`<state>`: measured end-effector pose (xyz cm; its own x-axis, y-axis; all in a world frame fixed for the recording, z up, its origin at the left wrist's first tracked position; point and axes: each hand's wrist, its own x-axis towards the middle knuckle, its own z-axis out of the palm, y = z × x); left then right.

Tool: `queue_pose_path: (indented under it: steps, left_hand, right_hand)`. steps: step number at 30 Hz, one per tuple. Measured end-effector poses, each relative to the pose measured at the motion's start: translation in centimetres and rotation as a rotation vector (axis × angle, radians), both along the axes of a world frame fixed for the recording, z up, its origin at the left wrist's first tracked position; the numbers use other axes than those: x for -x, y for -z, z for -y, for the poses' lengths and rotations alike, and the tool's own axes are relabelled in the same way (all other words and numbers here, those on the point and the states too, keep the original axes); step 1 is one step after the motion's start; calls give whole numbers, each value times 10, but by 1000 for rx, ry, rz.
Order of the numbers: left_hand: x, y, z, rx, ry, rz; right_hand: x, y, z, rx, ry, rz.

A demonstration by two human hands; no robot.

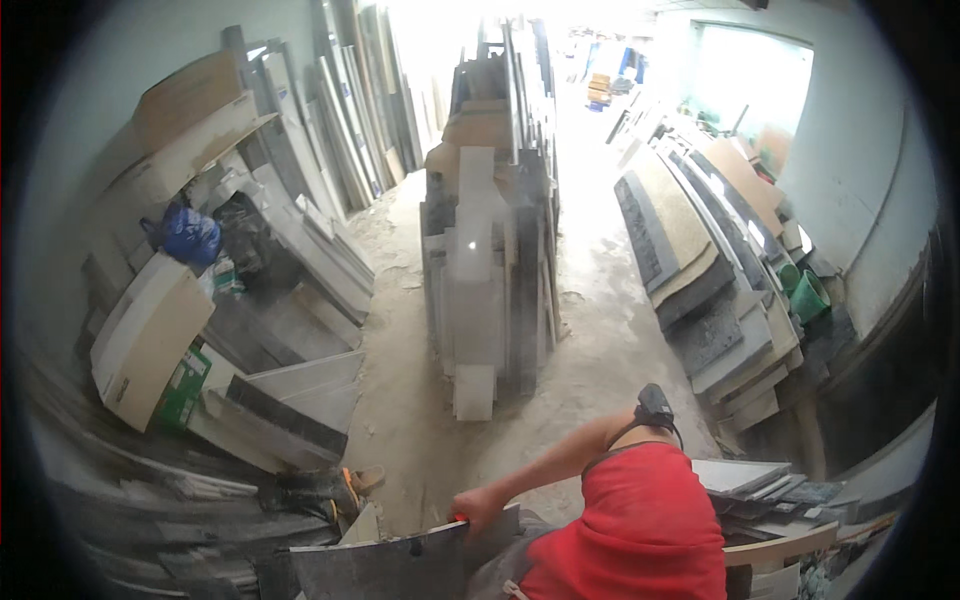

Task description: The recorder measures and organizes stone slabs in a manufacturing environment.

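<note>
From the lower right my right arm comes in under a red sleeve (640, 520), bent at the elbow, a small black device (655, 405) strapped near the bend. The forearm runs back to the left. My right hand (483, 507) is closed over the upper edge of a dark grey slab (390, 568) that stands on edge at the bottom of the view. A small red thing (460, 517) shows at the fingertips; its kind is unclear. No part of my left hand can be seen.
Stacked slabs (475, 270) stand upright mid-floor. More slabs (680, 260) lean along the right wall near green buckets (808, 295). At left are boards, cartons (150, 335) and a blue bag (190, 235). A black-and-orange object (345, 490) lies left of my hand.
</note>
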<state>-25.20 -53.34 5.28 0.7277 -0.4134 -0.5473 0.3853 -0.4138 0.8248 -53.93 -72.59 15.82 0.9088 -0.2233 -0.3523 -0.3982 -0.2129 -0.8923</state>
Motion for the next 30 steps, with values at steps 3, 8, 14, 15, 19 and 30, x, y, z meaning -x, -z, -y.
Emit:
queue_pose_path:
  steps: [3,8,14,15,19,30]
  left_hand:
    - [5,-5,-94,-6,-186,50]
    - [46,2,-300,-281,75,988]
    - [74,-22,-408,-108,-1218,-25]
    - [80,-12,-437,-99,-1279,-2]
    - [85,-30,-543,-265,-1427,44]
    - [84,-14,-748,-203,-1465,80]
  right_hand:
    - [-33,4,-26,20,-172,-19]
    - [-60,21,-59,201,-263,-419]
    - [-148,1,-157,-85,-489,-453]
    - [-170,2,-177,-78,-500,-434]
    - [-237,-51,-308,268,-575,-310]
    - [-389,39,-508,-419,-560,-604]
